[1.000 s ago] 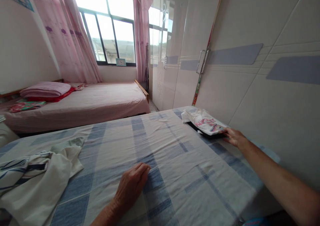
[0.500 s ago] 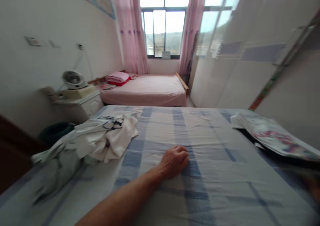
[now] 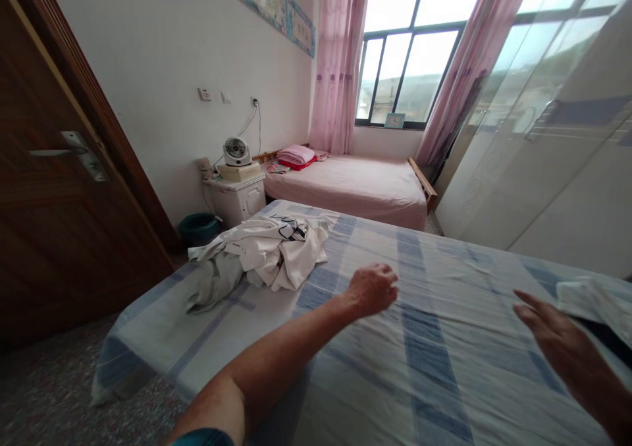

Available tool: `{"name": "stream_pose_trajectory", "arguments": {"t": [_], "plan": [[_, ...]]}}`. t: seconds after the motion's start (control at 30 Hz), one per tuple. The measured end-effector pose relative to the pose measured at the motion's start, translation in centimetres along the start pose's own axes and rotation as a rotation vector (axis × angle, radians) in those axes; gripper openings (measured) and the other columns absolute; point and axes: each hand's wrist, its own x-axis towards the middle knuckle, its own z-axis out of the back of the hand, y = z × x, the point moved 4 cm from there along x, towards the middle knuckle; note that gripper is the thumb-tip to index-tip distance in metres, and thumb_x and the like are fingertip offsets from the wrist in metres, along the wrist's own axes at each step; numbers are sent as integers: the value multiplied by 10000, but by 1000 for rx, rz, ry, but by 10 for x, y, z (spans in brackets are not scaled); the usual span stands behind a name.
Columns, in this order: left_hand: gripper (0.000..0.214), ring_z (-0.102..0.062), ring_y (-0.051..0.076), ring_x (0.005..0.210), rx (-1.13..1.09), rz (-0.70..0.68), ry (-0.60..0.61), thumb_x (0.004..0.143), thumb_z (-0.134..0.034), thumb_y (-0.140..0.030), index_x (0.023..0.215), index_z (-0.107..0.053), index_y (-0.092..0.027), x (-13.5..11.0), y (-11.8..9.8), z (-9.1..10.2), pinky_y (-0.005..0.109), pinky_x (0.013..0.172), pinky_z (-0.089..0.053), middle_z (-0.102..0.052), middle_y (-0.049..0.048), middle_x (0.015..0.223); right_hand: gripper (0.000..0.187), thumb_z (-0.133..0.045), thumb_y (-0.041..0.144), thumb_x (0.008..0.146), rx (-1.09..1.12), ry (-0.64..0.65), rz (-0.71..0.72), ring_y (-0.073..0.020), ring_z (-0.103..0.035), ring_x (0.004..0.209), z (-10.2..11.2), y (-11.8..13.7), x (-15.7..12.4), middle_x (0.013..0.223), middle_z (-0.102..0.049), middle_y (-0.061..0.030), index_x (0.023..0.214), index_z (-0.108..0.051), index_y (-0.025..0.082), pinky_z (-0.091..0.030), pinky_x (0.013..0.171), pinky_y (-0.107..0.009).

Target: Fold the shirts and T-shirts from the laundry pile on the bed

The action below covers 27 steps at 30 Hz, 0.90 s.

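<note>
My left hand [image 3: 371, 289] rests on the blue-and-white checked bedsheet [image 3: 434, 354] in the middle of the bed, fingers curled loosely down onto the cloth, holding nothing. My right hand [image 3: 567, 347] hovers low over the sheet at the right, fingers stretched out and apart, empty. Just beyond its fingertips lies a folded white printed garment [image 3: 595, 301] on something dark at the bed's right edge. A heap of crumpled white and grey clothes [image 3: 257, 258] lies on the bed's far left side, left of my left hand.
A brown wooden door [image 3: 54, 189] stands open at the left. A white nightstand [image 3: 237, 199] with a small fan [image 3: 237, 151] and a teal bin [image 3: 200, 227] sit by the wall. A second pink bed [image 3: 355, 186] lies under the window. Glossy wardrobe doors [image 3: 543, 163] line the right.
My view has swung left, bringing the door into sight. My right hand has let go of the folded garment and now hovers open over the sheet. My left hand stays on the sheet.
</note>
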Motion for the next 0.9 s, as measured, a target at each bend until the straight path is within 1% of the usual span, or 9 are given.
{"name": "stream_pose_trajectory", "arguments": {"t": [0.1,0.2,0.27,0.37,0.53,0.63,0.7,0.8,0.9], "plan": [[262,-549,226,1046,234,341,-149,860,-479,-234,1072,-617,-166,1,67,58,332,889,-446,-619,102,1113,541,-352,547,809,61,50,-125,-334,-616,1049,-43,12,9,1183,-624,-149,1168,-603,230,-508,863,-474],[290,-532,285,1081,401,691,-184,838,-491,-269,1041,-641,-125,-21,131,105,369,883,-436,-611,154,1111,517,-362,487,791,31,21,-23,-308,-604,1081,-75,19,8,1177,-628,-147,1103,-626,170,-487,916,-451],[322,-530,320,1092,424,843,-129,793,-546,-330,998,-672,-117,-39,161,122,391,873,-440,-620,173,1104,498,-363,456,799,-17,4,86,-299,-573,1133,-88,19,4,1209,-612,-147,1088,-634,156,-457,964,-446],[285,-566,342,1046,411,915,-73,719,-608,-305,922,-701,-128,-57,182,130,399,826,-458,-648,175,1062,476,-359,431,826,-100,44,189,-293,-558,1155,-99,16,-2,1262,-582,-142,1091,-642,155,-453,971,-446],[246,-611,291,996,391,912,-130,800,-475,-193,935,-678,-159,-56,180,130,346,785,-456,-677,147,1004,446,-351,396,848,-165,69,216,-287,-567,1139,-100,15,-5,1270,-581,-133,1075,-654,161,-474,941,-448],[276,-633,269,925,312,911,-267,865,-400,-211,1004,-627,-141,-47,175,135,332,758,-452,-681,149,934,435,-362,394,842,-160,78,217,-290,-565,1136,-102,14,-5,1266,-586,-131,1070,-656,169,-464,948,-462],[211,-629,243,868,108,829,-454,859,-437,-233,941,-609,-143,-39,167,140,318,757,-446,-672,119,870,425,-365,389,841,-150,79,218,-289,-561,1141,-103,14,-6,1265,-588,-129,1070,-653,177,-453,957,-467],[114,-597,170,753,-400,566,-721,826,-510,-265,815,-564,-165,-24,135,145,272,715,-445,-622,37,768,409,-368,380,834,-130,74,199,-284,-559,1143,-104,17,-7,1252,-598,-122,1060,-652,192,-445,963,-463],[154,-579,120,717,-901,270,-706,836,-530,-317,902,-544,-179,-12,74,141,241,694,-453,-607,-1,799,397,-378,375,816,-97,74,171,-286,-558,1145,-102,20,-8,1235,-609,-118,1039,-657,201,-444,958,-462]]}}
